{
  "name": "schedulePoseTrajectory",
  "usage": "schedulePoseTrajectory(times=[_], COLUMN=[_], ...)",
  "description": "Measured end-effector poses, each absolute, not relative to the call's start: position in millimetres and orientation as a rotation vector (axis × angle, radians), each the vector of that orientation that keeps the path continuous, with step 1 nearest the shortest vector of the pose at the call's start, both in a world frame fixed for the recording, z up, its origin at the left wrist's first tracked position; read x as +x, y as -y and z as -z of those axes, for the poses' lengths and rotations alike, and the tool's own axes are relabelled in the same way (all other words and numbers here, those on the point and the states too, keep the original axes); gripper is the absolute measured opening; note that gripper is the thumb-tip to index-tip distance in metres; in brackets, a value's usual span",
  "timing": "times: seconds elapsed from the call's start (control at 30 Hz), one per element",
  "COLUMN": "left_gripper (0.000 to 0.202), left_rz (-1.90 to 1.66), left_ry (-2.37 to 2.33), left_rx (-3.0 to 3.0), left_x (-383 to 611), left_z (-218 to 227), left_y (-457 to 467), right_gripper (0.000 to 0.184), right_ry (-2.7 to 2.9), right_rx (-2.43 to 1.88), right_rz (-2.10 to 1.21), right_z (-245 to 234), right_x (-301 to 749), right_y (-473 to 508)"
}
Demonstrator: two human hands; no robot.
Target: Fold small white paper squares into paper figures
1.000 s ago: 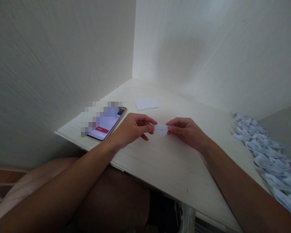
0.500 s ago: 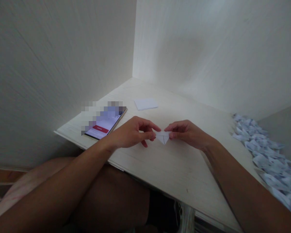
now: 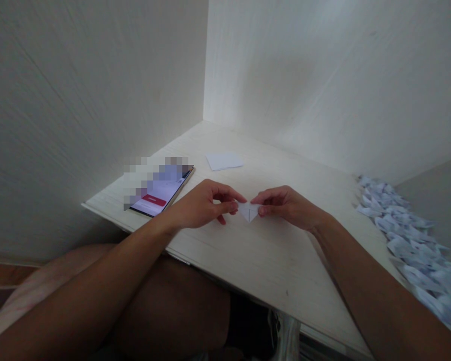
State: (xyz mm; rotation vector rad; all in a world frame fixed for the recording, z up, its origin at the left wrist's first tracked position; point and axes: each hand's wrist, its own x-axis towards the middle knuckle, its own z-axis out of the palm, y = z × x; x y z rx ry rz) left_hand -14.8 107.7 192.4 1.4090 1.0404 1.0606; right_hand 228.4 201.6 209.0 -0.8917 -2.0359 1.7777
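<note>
A small white folded paper triangle (image 3: 249, 211), point down, is held just above the pale wooden table (image 3: 263, 260). My left hand (image 3: 205, 205) pinches its left corner with thumb and forefinger. My right hand (image 3: 285, 204) pinches its right corner the same way. Both hands are closed on the paper, and the other fingers are curled under.
A phone (image 3: 158, 191) with a lit screen lies on the table at the left, near the edge. A small stack of white paper slips (image 3: 224, 161) lies behind the hands. Several folded white paper pieces (image 3: 406, 235) are piled along the right. Walls close the corner behind.
The paper piece and both hands have shifted only slightly; the pinch on each corner is unchanged. The view has drifted a little.
</note>
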Motion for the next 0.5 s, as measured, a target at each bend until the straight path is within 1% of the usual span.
schedulePoseTrajectory(times=[0.1,0.23,0.33,0.5], left_gripper=[0.013,0.021,0.022,0.023], left_rz=[-1.074,-1.076,-1.044,-1.044], left_ry=[-1.039,-1.079,-1.144,-1.246], left_rx=[1.404,1.411,1.479,1.581], left_x=[-15.3,-15.6,-15.5,-14.8], left_z=[-190.5,-191.1,-192.6,-193.2], left_y=[-108.6,-109.4,-109.3,-108.4], right_gripper=[0.02,0.025,0.028,0.026], right_ry=[2.05,2.104,2.128,2.132], right_rx=[-0.892,-0.921,-0.942,-0.947], right_rz=[-1.735,-1.672,-1.663,-1.688], right_z=[-208.8,-208.8,-209.3,-209.9], right_x=[228.1,228.1,227.6,225.9], right_y=[-201.0,-199.6,-199.1,-198.0])
